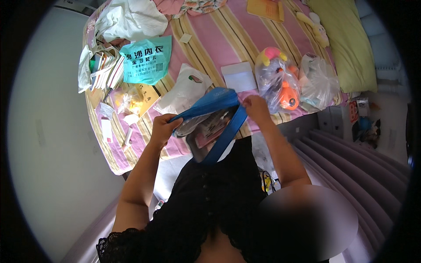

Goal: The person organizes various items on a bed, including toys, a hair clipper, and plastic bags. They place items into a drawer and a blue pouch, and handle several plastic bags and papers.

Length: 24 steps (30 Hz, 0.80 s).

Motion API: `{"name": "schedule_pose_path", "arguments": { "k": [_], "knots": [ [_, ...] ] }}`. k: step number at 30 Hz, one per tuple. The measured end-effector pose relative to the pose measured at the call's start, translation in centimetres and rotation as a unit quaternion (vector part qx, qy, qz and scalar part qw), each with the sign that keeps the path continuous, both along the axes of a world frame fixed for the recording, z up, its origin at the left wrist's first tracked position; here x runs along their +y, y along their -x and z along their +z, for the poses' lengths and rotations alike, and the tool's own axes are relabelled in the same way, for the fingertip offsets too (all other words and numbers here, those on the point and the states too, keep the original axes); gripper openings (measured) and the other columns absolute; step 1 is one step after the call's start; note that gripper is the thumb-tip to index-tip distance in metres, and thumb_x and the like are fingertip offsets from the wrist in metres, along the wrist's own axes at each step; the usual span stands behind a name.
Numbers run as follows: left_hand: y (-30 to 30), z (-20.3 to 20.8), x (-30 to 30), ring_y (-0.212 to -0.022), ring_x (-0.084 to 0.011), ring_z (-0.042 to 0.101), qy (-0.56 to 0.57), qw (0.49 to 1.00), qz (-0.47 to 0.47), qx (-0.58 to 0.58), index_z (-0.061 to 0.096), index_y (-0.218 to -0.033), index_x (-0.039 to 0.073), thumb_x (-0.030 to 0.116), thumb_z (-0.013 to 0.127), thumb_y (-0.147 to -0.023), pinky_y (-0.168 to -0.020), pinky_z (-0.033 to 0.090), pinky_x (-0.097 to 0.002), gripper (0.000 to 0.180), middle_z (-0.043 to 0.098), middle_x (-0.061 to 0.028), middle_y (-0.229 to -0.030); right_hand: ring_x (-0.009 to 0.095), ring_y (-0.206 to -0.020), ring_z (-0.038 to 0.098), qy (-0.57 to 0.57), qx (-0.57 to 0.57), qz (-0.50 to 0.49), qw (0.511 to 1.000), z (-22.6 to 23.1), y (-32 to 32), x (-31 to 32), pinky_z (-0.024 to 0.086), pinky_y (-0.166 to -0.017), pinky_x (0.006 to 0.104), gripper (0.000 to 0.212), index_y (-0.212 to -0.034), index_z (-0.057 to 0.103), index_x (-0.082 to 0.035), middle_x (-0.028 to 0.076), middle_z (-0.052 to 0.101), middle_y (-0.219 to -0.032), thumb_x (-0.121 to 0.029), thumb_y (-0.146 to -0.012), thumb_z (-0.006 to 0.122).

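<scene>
A blue bag [226,139] hangs between my hands in front of me, at the near edge of the bed. Its mouth faces up and gapes wide. My left hand [164,128] is closed on the left end of its rim, and my right hand [255,107] grips the right end. Inside lie several items, among them a flat pinkish thing [208,136] and a dark grey tray-like piece [196,148]; I cannot make out exactly what they are. Just behind the bag, a white plastic bag [184,91] rests on the bed.
Striped bedding [210,39] covers the bed. At left are a turquoise bag [149,59] and a stack of books [107,68]. A white sheet [239,76], a clear bag of toys [278,81] and another clear bag [316,83] lie to the right, near a green pillow [348,44].
</scene>
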<state>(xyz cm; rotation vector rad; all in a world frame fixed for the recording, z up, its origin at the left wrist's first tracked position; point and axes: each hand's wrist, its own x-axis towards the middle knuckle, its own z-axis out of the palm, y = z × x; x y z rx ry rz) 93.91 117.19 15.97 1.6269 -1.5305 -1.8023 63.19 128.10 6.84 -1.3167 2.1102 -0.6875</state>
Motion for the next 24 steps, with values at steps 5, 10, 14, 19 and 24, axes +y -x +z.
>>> {"name": "schedule_pose_path", "arguments": {
  "k": [5,10,14,19,24],
  "knots": [
    [4.2,-4.5,0.9,-0.061,-0.011,0.055,-0.094,0.989,0.091,0.071,0.066,-0.086,-0.004,0.011,0.068,-0.078,-0.056,0.043,-0.0227,0.017,0.062,-0.0043,-0.074,0.036,-0.085,0.058,-0.036,0.065,-0.021,0.997,-3.0,3.5,-3.4,0.046,-0.075,0.0445,0.012,-0.085,0.062,-0.005,0.019,0.058,-0.087,-0.013,-0.077,0.059],
    [8.9,-6.2,1.5,-0.059,-0.0105,0.056,-0.089,0.992,0.082,0.042,0.066,-0.087,-0.004,0.012,0.068,-0.078,-0.055,0.045,-0.0229,0.018,0.062,-0.0049,-0.073,0.039,-0.101,0.053,-0.039,0.126,-0.122,0.984,-4.9,3.6,-2.9,0.044,-0.085,0.0449,0.057,-0.121,0.046,-0.008,0.021,0.053,-0.108,-0.03,-0.073,0.069],
    [11.2,-5.2,0.7,-0.057,-0.0091,0.054,-0.045,0.996,0.071,0.03,0.066,-0.082,-0.004,0.012,0.068,-0.077,-0.053,0.044,-0.0228,0.017,0.061,-0.0044,-0.07,0.041,-0.103,0.053,-0.163,0.041,-0.069,0.983,-2.1,0.8,2.5,0.043,-0.089,0.0431,0.073,-0.125,0.042,-0.003,0.024,0.056,-0.109,-0.032,-0.065,0.072],
    [12.4,-3.5,0.7,-0.057,-0.0088,0.052,0.031,0.999,-0.001,0.039,0.066,-0.083,-0.006,0.012,0.069,-0.076,-0.052,0.043,-0.0233,0.02,0.06,-0.0041,-0.068,0.026,-0.075,0.062,-0.263,-0.385,-0.303,0.831,-3.5,0.9,11.0,0.051,-0.072,0.0412,0.055,-0.127,0.041,-0.004,0.013,0.06,-0.092,-0.008,-0.073,0.052],
    [12.7,-1.6,0.8,-0.057,-0.0097,0.053,0.084,0.995,-0.043,0.018,0.066,-0.086,-0.008,0.011,0.069,-0.076,-0.053,0.043,-0.0241,0.021,0.061,-0.0046,-0.069,0.016,-0.058,0.056,-0.187,-0.511,-0.349,0.763,-2.6,1.5,12.1,0.05,-0.054,0.0365,0.032,-0.102,0.053,-0.005,0.005,0.056,-0.076,-0.002,-0.07,0.048]
  ]
}}
